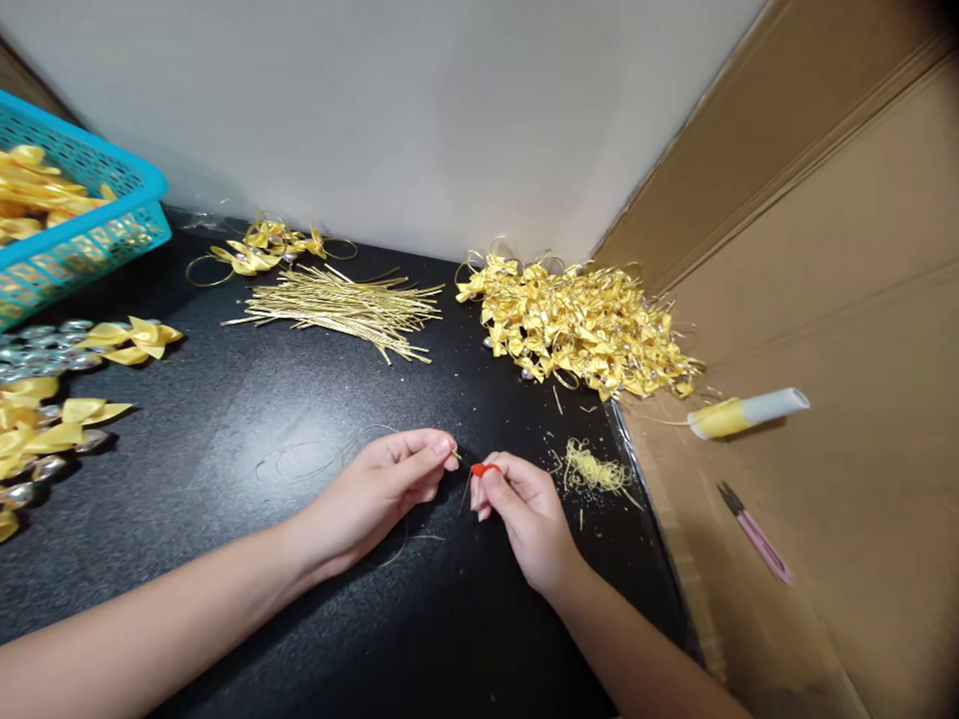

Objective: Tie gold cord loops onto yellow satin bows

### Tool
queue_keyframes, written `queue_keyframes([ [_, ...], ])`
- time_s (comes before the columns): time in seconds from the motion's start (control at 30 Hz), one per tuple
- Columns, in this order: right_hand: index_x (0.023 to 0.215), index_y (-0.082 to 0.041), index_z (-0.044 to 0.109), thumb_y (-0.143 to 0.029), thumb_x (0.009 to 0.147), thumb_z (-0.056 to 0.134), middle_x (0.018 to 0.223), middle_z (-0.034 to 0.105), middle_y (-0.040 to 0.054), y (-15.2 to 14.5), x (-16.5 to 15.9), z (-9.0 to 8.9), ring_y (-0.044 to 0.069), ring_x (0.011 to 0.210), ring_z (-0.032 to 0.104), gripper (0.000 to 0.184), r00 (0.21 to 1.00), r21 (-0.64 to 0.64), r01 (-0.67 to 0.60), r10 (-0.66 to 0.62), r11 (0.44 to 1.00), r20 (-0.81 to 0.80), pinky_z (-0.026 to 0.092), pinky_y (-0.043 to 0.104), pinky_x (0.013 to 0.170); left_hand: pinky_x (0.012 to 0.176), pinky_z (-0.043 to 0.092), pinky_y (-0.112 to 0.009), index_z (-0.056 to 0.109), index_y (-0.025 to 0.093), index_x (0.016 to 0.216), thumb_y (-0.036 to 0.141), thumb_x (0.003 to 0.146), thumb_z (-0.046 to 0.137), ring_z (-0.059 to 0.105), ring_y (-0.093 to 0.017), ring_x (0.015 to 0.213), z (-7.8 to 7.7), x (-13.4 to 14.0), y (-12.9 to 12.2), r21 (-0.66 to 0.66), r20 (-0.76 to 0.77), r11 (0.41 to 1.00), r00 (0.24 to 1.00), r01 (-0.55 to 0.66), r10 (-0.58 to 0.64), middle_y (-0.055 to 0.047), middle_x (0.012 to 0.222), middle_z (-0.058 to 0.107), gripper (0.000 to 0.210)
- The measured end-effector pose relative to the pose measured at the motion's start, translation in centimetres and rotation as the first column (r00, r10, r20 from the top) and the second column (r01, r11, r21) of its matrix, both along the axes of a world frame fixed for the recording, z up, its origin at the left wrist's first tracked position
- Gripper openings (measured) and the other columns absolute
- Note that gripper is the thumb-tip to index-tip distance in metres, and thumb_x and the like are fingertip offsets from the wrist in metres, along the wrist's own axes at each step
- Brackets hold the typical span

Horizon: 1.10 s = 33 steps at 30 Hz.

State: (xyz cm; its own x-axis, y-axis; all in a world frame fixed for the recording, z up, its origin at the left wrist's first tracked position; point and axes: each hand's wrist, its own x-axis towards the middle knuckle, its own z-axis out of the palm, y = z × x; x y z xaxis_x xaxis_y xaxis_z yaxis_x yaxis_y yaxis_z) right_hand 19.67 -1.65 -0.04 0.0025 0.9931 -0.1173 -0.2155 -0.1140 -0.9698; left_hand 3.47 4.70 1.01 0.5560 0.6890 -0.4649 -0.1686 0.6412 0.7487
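Observation:
At the middle of the black table my left hand is closed, thumb and fingertips pinching a gold cord of which only a short end shows. Close to its right, my right hand is also closed. A small red piece sits at its fingertips; its exact kind is too small to tell. A thin dark thread hangs between the two hands. More loose thread curls on the table behind and below my left hand.
Gold cords lie behind the hands, with yellow bows beyond. A bow heap is back right, near thread scraps. Pink snips and a white tube lie on cardboard. A blue basket stands left, by silver beads.

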Motion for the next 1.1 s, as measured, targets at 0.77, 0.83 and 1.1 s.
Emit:
queue_keyframes([
  [0.77, 0.063, -0.019, 0.059, -0.052, 0.088, 0.061, 0.063, 0.057, -0.0004, 0.29, -0.20, 0.14, 0.011, 0.058, 0.051, 0.042, 0.994, 0.023, 0.004, -0.007, 1.000, 0.107, 0.043, 0.025, 0.058, 0.051, 0.031, -0.016, 0.061, 0.013, 0.069, 0.040, 0.070, 0.086, 0.031, -0.007, 0.056, -0.27, 0.33, 0.03, -0.136, 0.158, 0.989, 0.987, 0.064, -0.042, 0.005, 0.059, 0.046, 0.036],
  [0.83, 0.063, -0.019, 0.059, -0.053, 0.089, 0.060, 0.063, 0.056, -0.0004, 0.30, -0.20, 0.16, 0.011, 0.058, 0.051, 0.043, 0.993, 0.024, 0.005, -0.008, 1.000, 0.115, 0.043, 0.025, 0.057, 0.054, 0.034, -0.017, 0.063, 0.013, 0.069, 0.039, 0.071, 0.085, 0.038, -0.007, 0.058, -0.33, 0.33, -0.04, -0.125, 0.176, 0.989, 0.983, 0.083, -0.060, 0.004, 0.061, 0.050, 0.034],
  [1.1, 0.063, -0.019, 0.060, -0.051, 0.088, 0.061, 0.063, 0.057, -0.0004, 0.24, -0.33, 0.15, 0.011, 0.057, 0.051, 0.041, 0.994, 0.038, 0.026, -0.030, 0.999, 0.102, 0.044, 0.025, 0.056, 0.068, 0.041, -0.023, 0.073, 0.017, 0.085, 0.038, 0.078, 0.079, 0.056, -0.012, 0.073, -0.26, -0.21, 0.01, 0.132, 0.089, 0.987, 0.990, 0.093, -0.105, -0.001, 0.078, 0.068, 0.023],
])
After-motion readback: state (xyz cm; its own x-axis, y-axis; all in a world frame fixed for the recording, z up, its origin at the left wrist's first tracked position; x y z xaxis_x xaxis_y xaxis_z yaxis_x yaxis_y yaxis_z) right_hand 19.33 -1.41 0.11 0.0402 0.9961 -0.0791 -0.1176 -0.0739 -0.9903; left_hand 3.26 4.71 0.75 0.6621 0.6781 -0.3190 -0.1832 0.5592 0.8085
